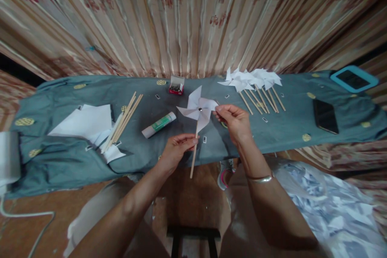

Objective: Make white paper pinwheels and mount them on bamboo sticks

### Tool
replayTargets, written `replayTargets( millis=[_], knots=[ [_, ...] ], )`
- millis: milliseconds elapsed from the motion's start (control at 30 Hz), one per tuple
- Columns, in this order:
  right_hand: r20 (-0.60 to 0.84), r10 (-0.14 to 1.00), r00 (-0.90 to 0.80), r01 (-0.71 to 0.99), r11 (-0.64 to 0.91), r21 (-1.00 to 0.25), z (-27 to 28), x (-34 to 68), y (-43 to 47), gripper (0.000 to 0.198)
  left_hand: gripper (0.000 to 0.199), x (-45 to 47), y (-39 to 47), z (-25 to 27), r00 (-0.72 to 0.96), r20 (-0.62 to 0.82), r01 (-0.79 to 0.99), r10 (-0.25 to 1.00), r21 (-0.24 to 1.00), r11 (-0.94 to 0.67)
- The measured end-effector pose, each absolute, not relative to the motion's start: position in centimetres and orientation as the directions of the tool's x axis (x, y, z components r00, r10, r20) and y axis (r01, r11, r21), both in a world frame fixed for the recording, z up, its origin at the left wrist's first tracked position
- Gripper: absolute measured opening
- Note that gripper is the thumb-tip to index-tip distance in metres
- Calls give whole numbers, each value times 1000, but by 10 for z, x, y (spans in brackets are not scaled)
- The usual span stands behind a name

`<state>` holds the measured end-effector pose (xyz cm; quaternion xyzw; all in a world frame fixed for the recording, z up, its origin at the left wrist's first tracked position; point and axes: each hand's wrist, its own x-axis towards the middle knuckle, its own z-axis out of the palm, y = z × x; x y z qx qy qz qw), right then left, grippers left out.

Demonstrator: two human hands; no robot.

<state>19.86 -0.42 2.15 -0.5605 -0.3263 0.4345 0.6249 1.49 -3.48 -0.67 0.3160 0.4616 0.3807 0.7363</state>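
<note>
A white paper pinwheel (196, 107) on a thin wooden stick, with a shiny pin at its centre, is held up over the near side of the table. My left hand (178, 149) pinches the stick below the paper blades. The fingertips of my right hand (234, 121) are closed on the pinwheel's right blade. Just left of it lies a green-and-white glue stick (159, 125). Behind stands an opened small red box (176, 86) of metal pins. Several finished-looking white pinwheels (252, 78) lie in a row at the back right.
Bare wooden sticks (128, 117) and white paper sheets (86, 121) lie on the left of the cloth-covered table (137, 153). A dark phone (325, 116) and a blue-framed device (353, 78) are at the right. A white object with a cable (9, 157) stands at the left edge; a curtain hangs behind.
</note>
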Motion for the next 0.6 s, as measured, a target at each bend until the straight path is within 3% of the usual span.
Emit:
replayTargets(
  millis=[600],
  knots=[
    [-75, 956, 284, -71, -56, -996, 14, 183, -14, 32, 32, 12, -27, -3, 222, -415, -309, 882, 828, 467]
  ],
)
